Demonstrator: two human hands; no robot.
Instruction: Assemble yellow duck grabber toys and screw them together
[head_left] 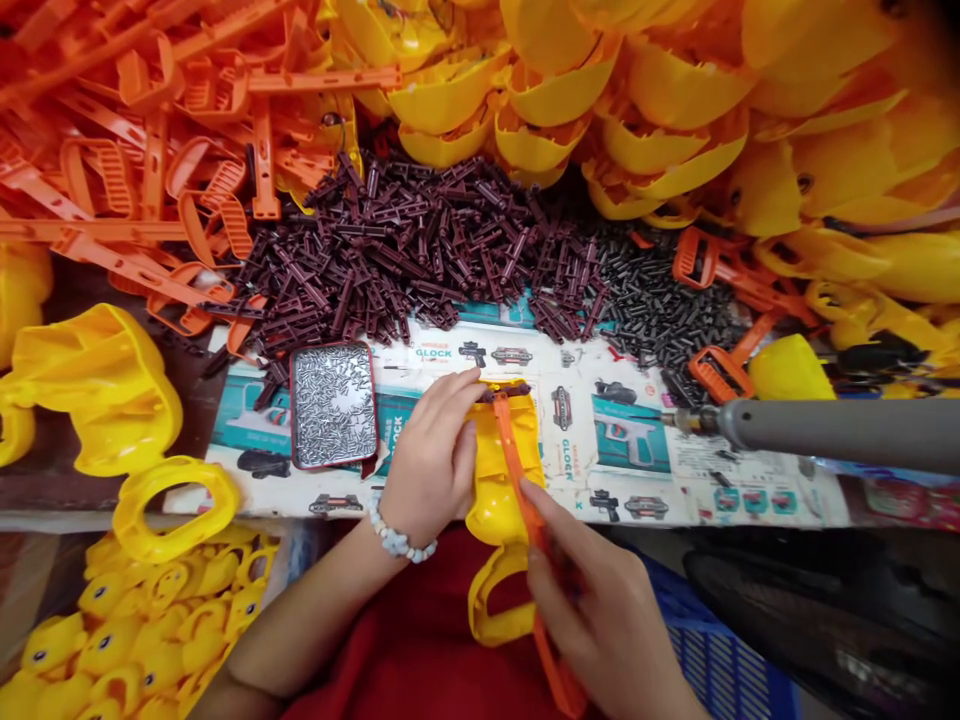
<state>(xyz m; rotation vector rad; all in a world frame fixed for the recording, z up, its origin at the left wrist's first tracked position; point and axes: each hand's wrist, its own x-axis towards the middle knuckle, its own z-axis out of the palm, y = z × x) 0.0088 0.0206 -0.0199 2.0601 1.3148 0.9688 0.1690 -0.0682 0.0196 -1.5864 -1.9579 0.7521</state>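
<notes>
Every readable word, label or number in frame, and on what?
"GLOCK": upright on the printed sheet, beyond the left hand.
"GLOCK": sideways, same sheet, left of that hand.
"GLOCK": sideways, same sheet, right of the yellow part.
Too small or blurred: the sheet's other lettering, including its badge logos.

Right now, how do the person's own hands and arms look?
The left hand and right hand are ungloved. The left forearm shows no sleeve and bears, at the wrist, a bracelet of pale blue and white beads with a star-like charm.
</notes>
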